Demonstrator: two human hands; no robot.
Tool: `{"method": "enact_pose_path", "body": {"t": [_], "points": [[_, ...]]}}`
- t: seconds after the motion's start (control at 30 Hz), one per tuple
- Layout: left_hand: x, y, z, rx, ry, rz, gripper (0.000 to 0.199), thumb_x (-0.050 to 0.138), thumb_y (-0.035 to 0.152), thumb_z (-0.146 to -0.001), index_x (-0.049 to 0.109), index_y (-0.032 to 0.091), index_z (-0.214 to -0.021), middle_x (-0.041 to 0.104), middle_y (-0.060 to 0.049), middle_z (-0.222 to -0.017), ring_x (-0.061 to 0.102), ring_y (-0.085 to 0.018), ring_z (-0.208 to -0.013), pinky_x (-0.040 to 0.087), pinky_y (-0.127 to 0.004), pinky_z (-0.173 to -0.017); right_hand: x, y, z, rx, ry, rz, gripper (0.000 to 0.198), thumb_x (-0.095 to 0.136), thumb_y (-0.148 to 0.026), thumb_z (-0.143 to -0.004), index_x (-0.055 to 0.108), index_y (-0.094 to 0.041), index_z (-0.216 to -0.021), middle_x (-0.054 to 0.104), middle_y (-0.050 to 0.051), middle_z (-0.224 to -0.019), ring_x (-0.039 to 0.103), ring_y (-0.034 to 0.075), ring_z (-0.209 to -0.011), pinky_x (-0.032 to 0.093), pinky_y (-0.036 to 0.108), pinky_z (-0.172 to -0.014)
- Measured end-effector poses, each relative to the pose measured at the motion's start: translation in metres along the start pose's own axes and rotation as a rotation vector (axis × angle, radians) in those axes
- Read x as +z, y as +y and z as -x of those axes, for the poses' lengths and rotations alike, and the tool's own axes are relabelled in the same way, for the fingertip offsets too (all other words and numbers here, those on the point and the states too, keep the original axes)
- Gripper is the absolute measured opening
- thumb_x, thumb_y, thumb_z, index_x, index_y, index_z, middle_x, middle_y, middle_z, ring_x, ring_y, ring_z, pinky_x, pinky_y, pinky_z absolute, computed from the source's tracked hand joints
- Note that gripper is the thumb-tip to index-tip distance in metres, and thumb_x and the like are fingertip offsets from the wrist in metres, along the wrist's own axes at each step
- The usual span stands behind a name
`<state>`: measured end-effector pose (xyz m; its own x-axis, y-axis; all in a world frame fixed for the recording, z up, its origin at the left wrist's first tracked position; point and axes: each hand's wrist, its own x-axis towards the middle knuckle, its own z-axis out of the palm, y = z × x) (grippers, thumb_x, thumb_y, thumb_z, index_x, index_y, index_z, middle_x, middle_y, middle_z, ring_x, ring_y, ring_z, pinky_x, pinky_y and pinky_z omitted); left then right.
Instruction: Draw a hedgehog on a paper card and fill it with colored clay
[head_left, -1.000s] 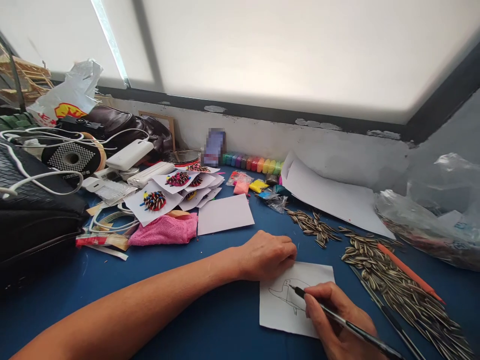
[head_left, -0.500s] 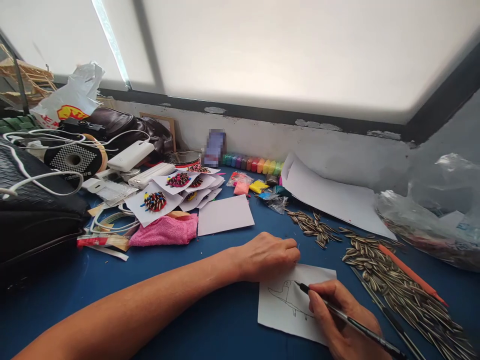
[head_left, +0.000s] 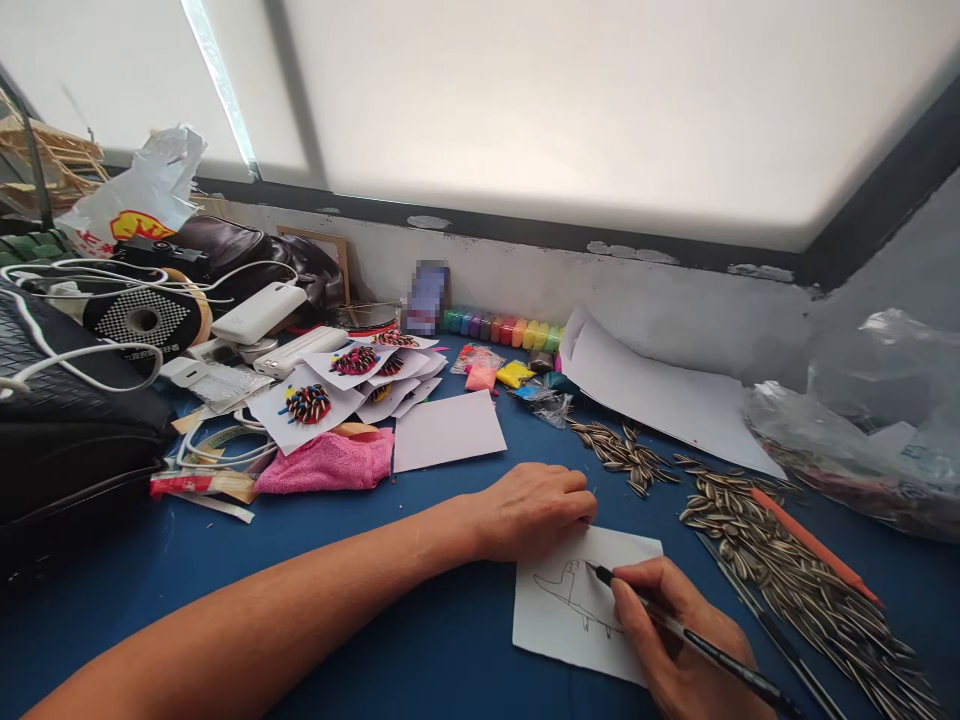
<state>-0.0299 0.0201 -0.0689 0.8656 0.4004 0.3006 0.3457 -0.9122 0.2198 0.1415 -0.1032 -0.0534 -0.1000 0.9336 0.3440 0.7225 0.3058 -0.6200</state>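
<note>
My right hand [head_left: 686, 630] grips a black-and-clear pen [head_left: 701, 650], its tip touching a small white sheet [head_left: 551, 635]. On the sheet is a thin line drawing [head_left: 574, 595] of an animal-like outline with a raised curve at left and short legs; my right hand covers part of it. My left hand [head_left: 536, 510] rests at the sheet's upper left edge, fingers curled under and palm hidden. Right of the drawing hand lie a spread of striped sunflower seeds [head_left: 802, 570], a second pen [head_left: 780, 635] and an orange strip-like stick [head_left: 817, 545].
Beyond my left hand lie a blank white card [head_left: 450, 432], a pink cloth [head_left: 330, 462] and cards with seed-and-clay hedgehog shapes [head_left: 307, 405]. Coloured clay packs [head_left: 514, 375], a large paper sheet [head_left: 660, 390] and a plastic bag [head_left: 885, 430] line the back. A black bag [head_left: 67, 450] stands left.
The pen and my right hand have shifted very slightly left, and the sheet's right corner too. My left hand stays at the sheet's edge.
</note>
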Motion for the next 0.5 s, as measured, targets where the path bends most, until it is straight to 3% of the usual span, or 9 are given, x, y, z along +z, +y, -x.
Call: {"method": "enact_pose_path", "body": {"t": [0.5], "points": [[-0.0026,0.0009,-0.0002,0.002,-0.028,-0.021,0.013,0.044,0.018,-0.095,0.056,0.020,-0.091,0.059,-0.002,-0.090,0.055,-0.015,-0.079,0.038,-0.030,-0.068,-0.0013,0.0064,0.0023,0.029,-0.016,0.021,0.022,0.053,-0.037,-0.092,0.064,-0.023,-0.080,0.069,-0.001,-0.062,0.066,0.014,-0.051,0.052,0.018,-0.046]]}}
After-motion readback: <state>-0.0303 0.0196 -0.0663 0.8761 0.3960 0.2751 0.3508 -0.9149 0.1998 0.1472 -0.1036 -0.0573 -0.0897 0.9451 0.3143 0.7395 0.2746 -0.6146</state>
